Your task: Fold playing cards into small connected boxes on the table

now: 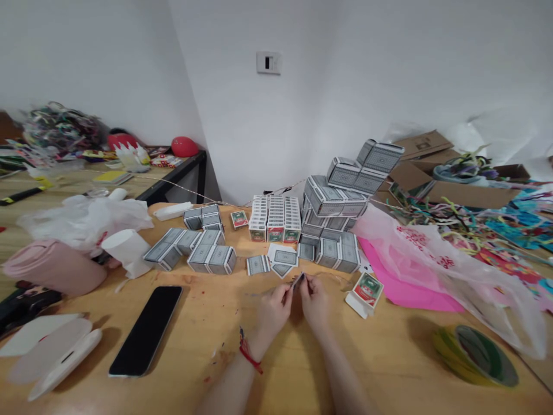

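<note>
Both my hands meet over the middle of the wooden table, pinching a playing card (297,280) that is seen nearly edge-on. My left hand (275,308) grips its left side, and my right hand (314,300) its right side. Just beyond them lie loose playing cards (285,257) and a small card stack (258,264), backs up. Blocks folded from cards stand at the left (211,253) and right (337,252). Behind the right ones, more card blocks (337,196) are piled into a leaning tower. An opened card box (366,291) rests right of my hands.
Stacked card boxes (275,219) stand at the back. A black phone (147,331), a white paper roll (127,252) and a pink roll (54,268) are on the left. Yellow tape (475,354) and pink paper (401,282) under a plastic bag (470,282) occupy the right.
</note>
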A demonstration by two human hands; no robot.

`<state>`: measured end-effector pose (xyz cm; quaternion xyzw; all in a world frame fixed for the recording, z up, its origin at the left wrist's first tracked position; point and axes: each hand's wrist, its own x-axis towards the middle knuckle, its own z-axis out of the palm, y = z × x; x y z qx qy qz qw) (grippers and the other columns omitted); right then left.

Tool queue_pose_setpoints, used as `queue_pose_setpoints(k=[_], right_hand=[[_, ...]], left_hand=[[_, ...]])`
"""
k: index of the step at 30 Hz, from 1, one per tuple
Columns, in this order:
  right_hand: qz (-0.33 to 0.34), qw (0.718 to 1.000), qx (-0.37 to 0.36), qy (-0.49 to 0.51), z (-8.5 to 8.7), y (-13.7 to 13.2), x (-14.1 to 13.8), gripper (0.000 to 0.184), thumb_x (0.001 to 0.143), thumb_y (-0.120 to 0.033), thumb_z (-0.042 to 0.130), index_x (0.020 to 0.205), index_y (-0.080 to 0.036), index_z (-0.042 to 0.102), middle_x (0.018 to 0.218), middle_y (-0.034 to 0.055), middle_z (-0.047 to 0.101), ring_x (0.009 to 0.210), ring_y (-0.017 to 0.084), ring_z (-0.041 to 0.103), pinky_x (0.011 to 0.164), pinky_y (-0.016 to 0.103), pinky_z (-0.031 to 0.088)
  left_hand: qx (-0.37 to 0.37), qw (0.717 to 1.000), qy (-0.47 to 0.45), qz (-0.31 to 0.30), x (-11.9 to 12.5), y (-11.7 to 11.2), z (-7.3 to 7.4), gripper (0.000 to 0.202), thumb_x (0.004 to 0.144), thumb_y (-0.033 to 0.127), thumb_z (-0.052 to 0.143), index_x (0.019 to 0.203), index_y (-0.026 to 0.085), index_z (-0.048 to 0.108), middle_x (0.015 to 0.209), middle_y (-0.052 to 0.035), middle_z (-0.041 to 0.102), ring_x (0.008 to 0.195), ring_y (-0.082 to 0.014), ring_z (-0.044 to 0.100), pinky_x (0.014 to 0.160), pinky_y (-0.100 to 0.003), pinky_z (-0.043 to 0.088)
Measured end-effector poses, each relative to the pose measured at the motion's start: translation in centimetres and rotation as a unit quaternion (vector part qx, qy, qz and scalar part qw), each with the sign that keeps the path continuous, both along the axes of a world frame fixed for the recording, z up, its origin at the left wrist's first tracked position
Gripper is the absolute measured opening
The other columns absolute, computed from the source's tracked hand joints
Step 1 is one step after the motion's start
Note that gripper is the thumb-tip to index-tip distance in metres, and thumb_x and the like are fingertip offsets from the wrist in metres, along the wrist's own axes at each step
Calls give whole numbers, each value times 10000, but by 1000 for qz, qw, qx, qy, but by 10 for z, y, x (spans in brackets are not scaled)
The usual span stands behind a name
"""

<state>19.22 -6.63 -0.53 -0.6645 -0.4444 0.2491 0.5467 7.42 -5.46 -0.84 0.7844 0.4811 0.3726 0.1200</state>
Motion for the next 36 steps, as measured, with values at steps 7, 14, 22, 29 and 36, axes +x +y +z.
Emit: queue_pose_setpoints(k=[7, 14, 22, 29, 36], right_hand=[[23, 999, 8, 45, -7, 5, 6, 337, 782, -474, 480, 854, -173, 614, 884, 108, 701, 794, 212, 656, 691, 310, 506], [74, 997, -1, 28, -8, 6, 16, 458, 777, -502, 466, 1006, -140, 628, 985, 117, 688, 895, 238, 642, 761, 339, 503], [12, 999, -10, -39, -6, 2, 7, 389, 813, -425, 416, 983, -163, 647, 980, 112, 693, 883, 230, 650, 754, 340, 506], [-4, 999, -26, -26, -5, 0, 3, 398, 823, -443, 397, 963, -154, 634, 944, 121, 699, 860, 231, 657, 749, 337, 504], [5, 1000, -18, -4, -8, 3, 5, 429, 809, -475, 417, 991, -152, 633, 969, 124, 693, 876, 231, 652, 770, 340, 499]], left_hand=[[12, 1000, 15, 9, 0, 0, 0, 165, 848, 201, 451, 784, 184, 602, 653, -17, 670, 563, -131, 602, 531, -217, 382], [-13, 1000, -9, 2, -4, 3, 3, 156, 846, 203, 454, 790, 180, 598, 680, -26, 681, 590, -132, 620, 536, -207, 393], [1, 1000, 16, -3, -1, 1, 3, 167, 848, 185, 442, 777, 188, 593, 645, -13, 673, 554, -125, 608, 522, -210, 377], [10, 999, 33, -15, 0, -3, 9, 217, 851, 176, 415, 707, 187, 577, 586, -7, 647, 517, -115, 583, 503, -207, 357], [11, 1000, 18, 1, -3, -1, 7, 194, 844, 187, 426, 746, 185, 593, 608, -20, 655, 535, -123, 589, 514, -215, 368]])
